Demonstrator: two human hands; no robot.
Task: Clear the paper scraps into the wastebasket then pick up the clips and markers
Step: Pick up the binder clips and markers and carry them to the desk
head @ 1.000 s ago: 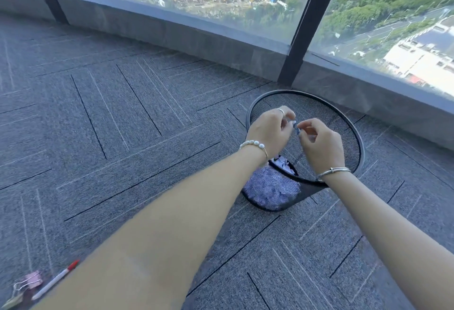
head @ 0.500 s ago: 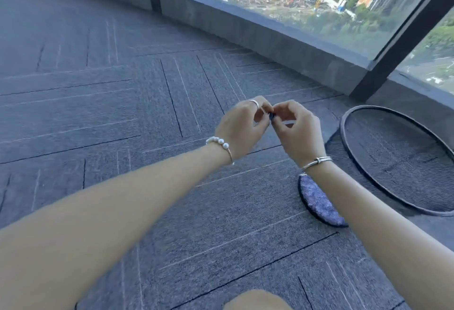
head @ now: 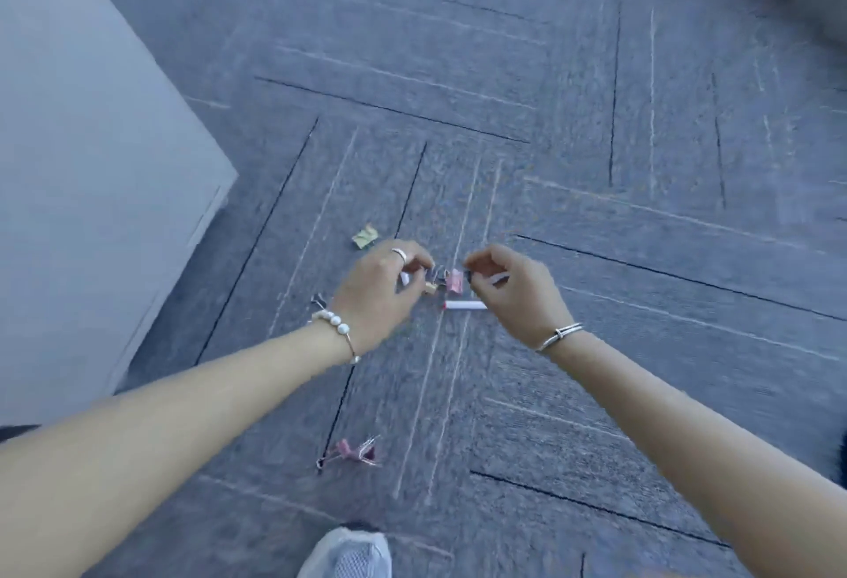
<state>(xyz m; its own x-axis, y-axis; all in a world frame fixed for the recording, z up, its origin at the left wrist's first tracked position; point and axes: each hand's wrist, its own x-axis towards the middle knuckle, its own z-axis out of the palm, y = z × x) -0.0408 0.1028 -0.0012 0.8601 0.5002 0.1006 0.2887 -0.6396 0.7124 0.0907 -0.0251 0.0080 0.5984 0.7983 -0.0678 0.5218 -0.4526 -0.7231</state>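
My left hand (head: 380,291) and my right hand (head: 513,291) hover close together just above a small heap on the carpet, fingers curled. Between them lie a pink clip (head: 455,280) and a gold clip (head: 431,287). Just below those lies a white marker with a red cap (head: 465,304). My right thumb and forefinger pinch a small dark bit; blur hides what it is. A second marker (head: 500,278) pokes out from under my right hand. A green-yellow clip (head: 365,236) lies beyond my left hand, and another pink clip (head: 350,451) lies nearer me. The wastebasket is out of view.
A white cabinet (head: 91,165) fills the left side, its corner close to the heap. A silver clip (head: 317,301) shows beside my left wrist. My white shoe (head: 348,554) is at the bottom edge. Grey carpet tiles (head: 596,142) stretch away ahead and to the right.
My view has swung left from the wastebasket by the window to the clips and markers beside the cabinet. My hands, pinched together before, have drawn slightly apart and dropped towards the floor.
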